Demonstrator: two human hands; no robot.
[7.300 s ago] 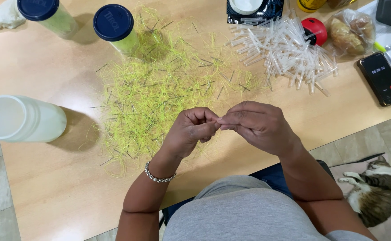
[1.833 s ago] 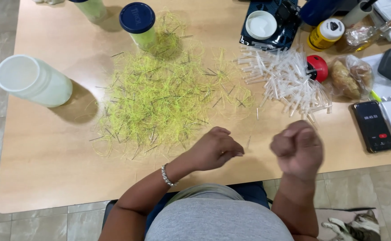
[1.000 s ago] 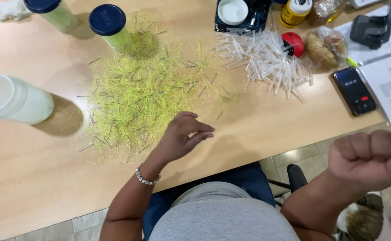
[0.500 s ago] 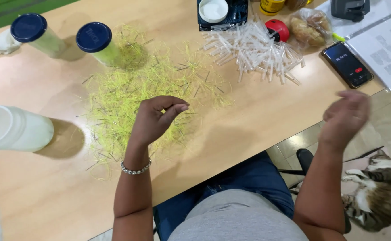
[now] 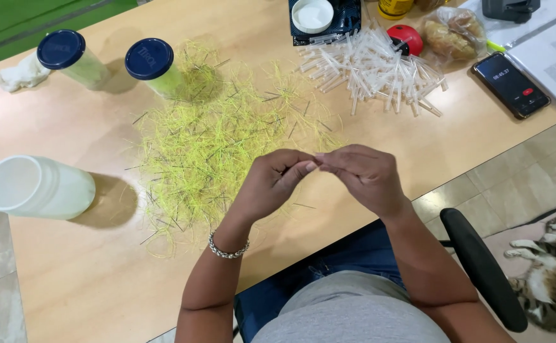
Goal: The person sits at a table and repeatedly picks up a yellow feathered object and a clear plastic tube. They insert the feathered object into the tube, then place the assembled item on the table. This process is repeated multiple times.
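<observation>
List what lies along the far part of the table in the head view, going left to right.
White cloth → first blue-lidded jar → second blue-lidded jar → white round lid → clear tube pile → red ball → bagged bread → phone.

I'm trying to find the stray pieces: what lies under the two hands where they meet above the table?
Below the left hand and right hand lies the edge of the yellow strand pile on the wooden table. Whatever the fingertips pinch is too small to tell, and the hands cover the table beneath them.
</observation>
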